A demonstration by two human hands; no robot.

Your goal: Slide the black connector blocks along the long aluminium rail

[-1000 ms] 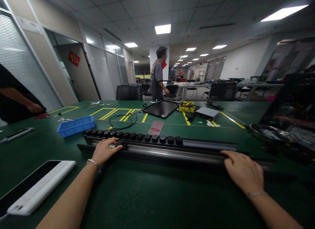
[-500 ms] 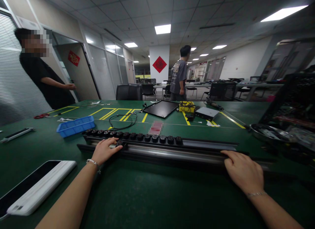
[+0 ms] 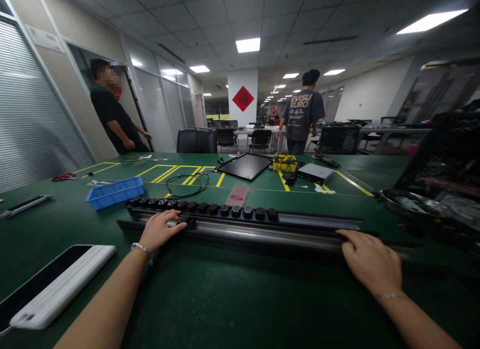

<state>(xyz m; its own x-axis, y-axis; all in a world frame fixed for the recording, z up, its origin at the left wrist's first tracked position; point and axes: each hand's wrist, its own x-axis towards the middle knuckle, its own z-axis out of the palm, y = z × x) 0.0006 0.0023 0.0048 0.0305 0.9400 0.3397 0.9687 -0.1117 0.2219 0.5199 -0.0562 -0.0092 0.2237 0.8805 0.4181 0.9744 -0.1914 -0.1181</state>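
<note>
Near rail: the long dark near rail point(image 3: 258, 235) lies lengthwise across the green table point(image 3: 225, 299) in front of me, with a smooth metal channel along it.
Black block: a small black block point(image 3: 185, 218) sits at the left part of the near rail, partly hidden by my fingers.
Left hand: my left hand point(image 3: 159, 231) has thumb and fingertips closed around the black block.
Right hand: my right hand point(image 3: 371, 259) lies on the right part of the near rail, fingers bent; I cannot tell whether they clamp it.
Rear rail: the rear rail point(image 3: 318, 221), just beyond, carries a row of black blocks point(image 3: 236, 212) and bars the near rail's far side.
Left side: a blue bin point(image 3: 115, 193), red scissors point(image 3: 63, 177) and a white device point(image 3: 63, 284).
Beyond: a looped cable point(image 3: 187, 185), a flat black panel point(image 3: 245, 166), a yellow box point(image 3: 285, 163) under cables and a grey box point(image 3: 315, 172).
Right side: a metal bowl point(image 3: 407, 201) near dark clutter.
Background: one person point(image 3: 114, 114) stands left, another person point(image 3: 302, 114) has their back to me.
</note>
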